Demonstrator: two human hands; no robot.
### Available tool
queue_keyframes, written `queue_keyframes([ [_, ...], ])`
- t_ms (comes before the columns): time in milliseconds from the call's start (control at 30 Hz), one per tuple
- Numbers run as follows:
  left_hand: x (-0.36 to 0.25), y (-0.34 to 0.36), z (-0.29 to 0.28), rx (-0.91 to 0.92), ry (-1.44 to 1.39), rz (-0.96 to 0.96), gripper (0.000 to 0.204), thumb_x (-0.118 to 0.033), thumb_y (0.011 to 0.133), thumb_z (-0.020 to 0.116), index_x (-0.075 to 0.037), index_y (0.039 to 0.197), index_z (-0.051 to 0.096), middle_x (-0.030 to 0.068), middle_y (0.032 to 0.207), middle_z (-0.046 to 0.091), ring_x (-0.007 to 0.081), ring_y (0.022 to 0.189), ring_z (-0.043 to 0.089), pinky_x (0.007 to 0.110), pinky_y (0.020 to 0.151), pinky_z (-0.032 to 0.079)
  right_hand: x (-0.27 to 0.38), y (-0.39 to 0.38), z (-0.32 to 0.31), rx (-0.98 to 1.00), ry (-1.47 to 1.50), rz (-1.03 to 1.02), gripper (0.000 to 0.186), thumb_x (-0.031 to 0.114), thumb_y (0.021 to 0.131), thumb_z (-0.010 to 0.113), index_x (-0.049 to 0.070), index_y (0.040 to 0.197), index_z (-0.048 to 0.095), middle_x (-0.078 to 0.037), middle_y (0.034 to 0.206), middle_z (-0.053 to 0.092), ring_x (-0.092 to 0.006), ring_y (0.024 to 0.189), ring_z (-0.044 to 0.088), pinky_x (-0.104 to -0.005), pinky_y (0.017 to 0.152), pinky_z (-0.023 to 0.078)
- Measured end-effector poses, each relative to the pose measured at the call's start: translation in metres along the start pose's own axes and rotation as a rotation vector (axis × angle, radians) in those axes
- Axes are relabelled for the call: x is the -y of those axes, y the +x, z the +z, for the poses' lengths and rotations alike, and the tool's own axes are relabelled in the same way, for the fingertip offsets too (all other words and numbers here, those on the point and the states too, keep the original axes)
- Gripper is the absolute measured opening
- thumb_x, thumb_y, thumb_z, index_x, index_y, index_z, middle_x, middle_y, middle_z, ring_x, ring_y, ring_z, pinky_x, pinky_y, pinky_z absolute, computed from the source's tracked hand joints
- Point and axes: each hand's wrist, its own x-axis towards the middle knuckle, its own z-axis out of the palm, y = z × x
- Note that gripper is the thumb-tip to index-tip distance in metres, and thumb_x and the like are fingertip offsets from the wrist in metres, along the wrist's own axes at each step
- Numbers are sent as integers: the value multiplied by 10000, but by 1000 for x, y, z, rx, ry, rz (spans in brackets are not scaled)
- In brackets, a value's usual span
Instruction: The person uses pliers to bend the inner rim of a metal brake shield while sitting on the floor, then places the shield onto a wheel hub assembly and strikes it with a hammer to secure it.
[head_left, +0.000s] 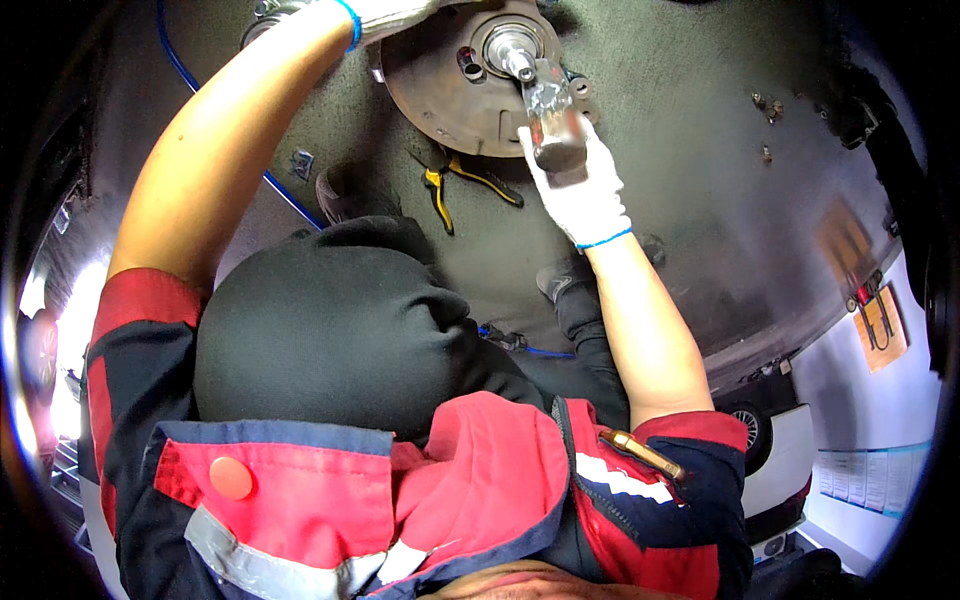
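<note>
A brown round metal backing plate (425,80) lies at the top, with a shiny stepped spindle (512,55) at its centre. My right hand (590,200), in a white glove with a blue cuff, grips a clear, glossy container (555,105) with a dark brownish lower end. It tilts up toward the spindle; whether it is a bottle or a pouch, I cannot tell. My left hand (395,15), gloved alike, is by the plate's upper left edge, and its fingers are mostly cut off by the frame. Pliers (437,195) with yellow and black handles lie spread below the plate.
A blue hose (290,198) runs along the floor at the left, near a small crumpled wrapper (302,163). Small metal pieces (768,106) lie on the floor at the right. My dark-trousered knee (330,320) is bent between my arms. A white car (778,455) stands at lower right.
</note>
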Motion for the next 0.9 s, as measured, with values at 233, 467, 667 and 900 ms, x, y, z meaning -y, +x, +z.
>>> queue_keyframes([
  [233, -7, -9, 6, -15, -313, -143, 824, -334, 797, 845, -3, 1471, 504, 192, 1459, 554, 297, 1362, 513, 418, 1152, 408, -8, -1, 4, 28, -147, -3, 259, 92, 1040, 557, -10, 1277, 533, -138, 1198, 586, -207, 1125, 600, -373, 1025, 561],
  [467, -14, 1, 2, -13, -261, -29, 879, -352, 762, 860, 9, 1471, 485, 186, 1455, 564, 318, 1362, 519, 412, 1170, 396, 24, -1, 12, -135, 1142, 394, 292, 183, 1096, 431, 4, 1307, 525, -153, 1252, 571, -270, 1184, 589, -420, 1068, 536],
  [667, -1, -3, 7, -95, -350, 48, 804, -419, 766, 843, 9, 1393, 578, 184, 1395, 591, 314, 1319, 546, 421, 1136, 420, -1, 0, 16, -3, 508, 153, 225, 123, 1072, 463, 18, 1246, 560, -115, 1173, 612, -236, 1093, 627, -375, 987, 554],
  [900, -5, -1, -5, -9, 195, 138, 775, -441, 757, 838, -21, 1370, 618, 183, 1398, 594, 308, 1298, 559, 426, 1121, 431, -6, -4, 10, -68, 95, 21, 303, 99, 979, 679, 10, 1257, 597, -127, 1224, 662, -201, 1093, 654, -329, 998, 545],
])
